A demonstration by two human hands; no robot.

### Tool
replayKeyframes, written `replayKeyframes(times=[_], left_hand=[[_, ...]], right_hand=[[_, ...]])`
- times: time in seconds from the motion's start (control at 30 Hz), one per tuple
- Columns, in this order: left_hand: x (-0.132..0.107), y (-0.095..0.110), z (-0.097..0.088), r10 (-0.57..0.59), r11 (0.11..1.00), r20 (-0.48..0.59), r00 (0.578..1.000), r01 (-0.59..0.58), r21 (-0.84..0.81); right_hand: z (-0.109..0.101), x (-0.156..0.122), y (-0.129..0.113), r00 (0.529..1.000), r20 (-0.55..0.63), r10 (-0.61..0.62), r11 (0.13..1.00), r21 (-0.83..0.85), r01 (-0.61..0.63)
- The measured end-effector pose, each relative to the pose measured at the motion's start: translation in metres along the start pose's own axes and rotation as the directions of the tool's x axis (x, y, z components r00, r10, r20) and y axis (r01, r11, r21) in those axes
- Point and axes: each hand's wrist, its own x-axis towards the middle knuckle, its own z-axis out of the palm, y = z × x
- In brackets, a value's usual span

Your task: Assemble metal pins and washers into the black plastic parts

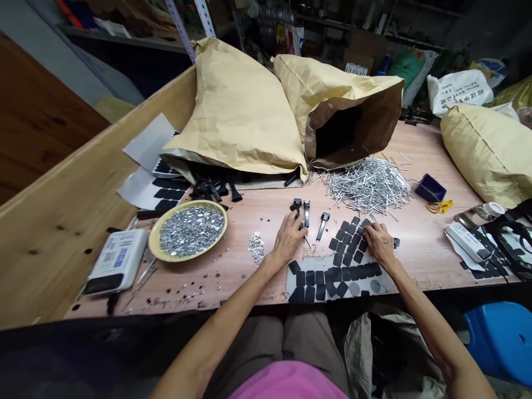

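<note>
a heap of loose metal pins (369,185) lies on the wood-grain tabletop (249,282). between the heap and the person, black rounded-square pads (347,238) lie in rows, the lowest ones on a pale backing sheet (318,262). the right hand (379,244), just below the heap, has its fingertips bunched at the pads' upper right edge. the left hand (288,238), left of the heap, curls its fingers over a black plastic part (297,204); at this size i cannot tell whether either hand actually grips anything. two more black clips (323,224) lie between left hand and heap.
</note>
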Motion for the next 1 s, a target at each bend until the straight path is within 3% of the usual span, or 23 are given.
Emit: replayKeyframes(times=[0.13, 0.23, 0.33, 0.37, 0.5, 0.57, 0.63, 0.7, 0.8, 0.9, 1.0], left_hand=[[0.001, -0.01, 0.01, 0.113, 0.992, -0.042, 0.993, -0.11, 0.057], [0.002, -0.017, 0.011, 0.194, 0.981, -0.076, 0.978, -0.191, 0.046], [0.004, -0.022, 0.011, 0.256, 0.966, -0.107, 0.961, -0.257, 0.008], [0.004, -0.023, 0.011, 0.267, 0.963, -0.112, 0.957, -0.269, -0.002], [0.008, -0.02, 0.007, 0.261, 0.962, -0.139, 0.955, -0.269, -0.041], [0.01, -0.012, 0.001, 0.232, 0.964, -0.194, 0.953, -0.251, -0.083], [0.012, 0.001, -0.008, 0.178, 0.967, -0.271, 0.946, -0.219, -0.128], [0.013, 0.019, -0.019, 0.1, 0.97, -0.338, 0.936, -0.168, -0.177], [0.011, 0.046, -0.033, -0.082, 0.943, -0.346, 0.934, -0.04, -0.332], [0.004, 0.063, -0.042, -0.375, 0.781, -0.168, 0.911, 0.213, -0.588], [-0.004, 0.068, -0.046, -0.573, 0.47, 0.123, 0.81, 0.448, -0.76]], right_hand=[[0.011, 0.012, 0.013, 0.998, 0.008, -0.069, 0.988, -0.139, 0.07], [0.014, 0.006, 0.016, 0.982, 0.005, -0.188, 0.974, -0.127, 0.187], [0.015, -0.009, 0.014, 0.893, 0.031, -0.449, 0.893, 0.006, 0.449], [0.015, -0.014, 0.013, 0.873, 0.024, -0.487, 0.873, 0.045, 0.486], [0.019, -0.02, 0.015, 0.948, -0.063, -0.312, 0.946, 0.072, 0.316], [0.022, -0.02, 0.015, 0.946, -0.058, -0.318, 0.94, 0.112, 0.323], [0.024, -0.019, 0.014, 0.931, -0.031, -0.365, 0.918, 0.155, 0.365], [0.024, -0.017, 0.014, 0.947, -0.034, -0.318, 0.937, 0.139, 0.32], [0.02, -0.013, 0.011, 0.958, -0.053, -0.282, 0.95, 0.124, 0.286], [0.017, -0.013, 0.006, 0.915, -0.015, -0.402, 0.905, 0.147, 0.4], [0.016, -0.017, 0.001, 0.932, -0.029, -0.362, 0.925, 0.11, 0.363]])
